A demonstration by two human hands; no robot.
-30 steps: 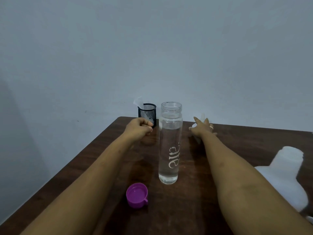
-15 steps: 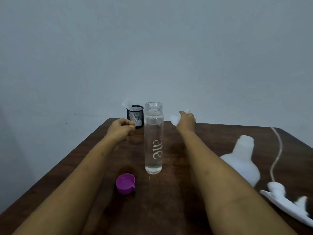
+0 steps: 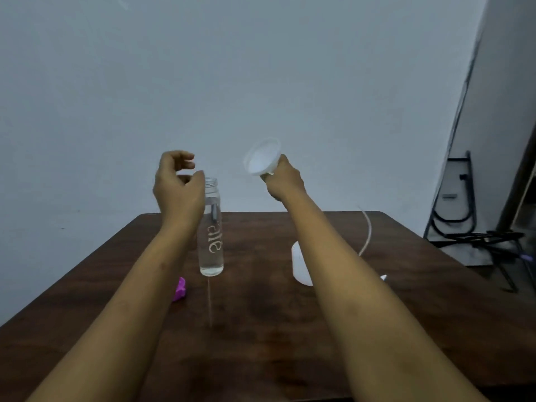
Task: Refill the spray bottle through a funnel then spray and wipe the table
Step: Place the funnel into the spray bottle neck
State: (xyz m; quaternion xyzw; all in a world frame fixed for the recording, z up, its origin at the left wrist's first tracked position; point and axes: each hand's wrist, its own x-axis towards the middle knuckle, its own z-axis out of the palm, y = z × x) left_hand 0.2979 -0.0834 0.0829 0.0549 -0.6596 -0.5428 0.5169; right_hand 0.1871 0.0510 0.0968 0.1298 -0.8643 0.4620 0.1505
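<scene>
- Funnel point(image 3: 262, 156), white: raised above the table's far edge, wide mouth toward the camera; spout hidden in the clenched right hand point(image 3: 282, 180).
- Spray bottle point(image 3: 300, 266), white: lying on the table point(image 3: 261, 329) toward its right edge, mostly behind the right forearm.
- Tube point(image 3: 367, 232), thin: runs toward the far right corner.
- Water bottle point(image 3: 211, 230), clear, uncapped: upright, centre.
- Cap point(image 3: 180, 289), purple: partly hidden by the left forearm.
- Left hand point(image 3: 177, 187): raised, fingers loosely curled, holding nothing.

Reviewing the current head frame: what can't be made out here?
- Spray bottle: mostly hidden by the right forearm; neck unseen.
- Purple cap: mostly covered by the left forearm.
- Funnel spout: hidden inside the right hand.
- Water bottle: lettering unreadable.
</scene>
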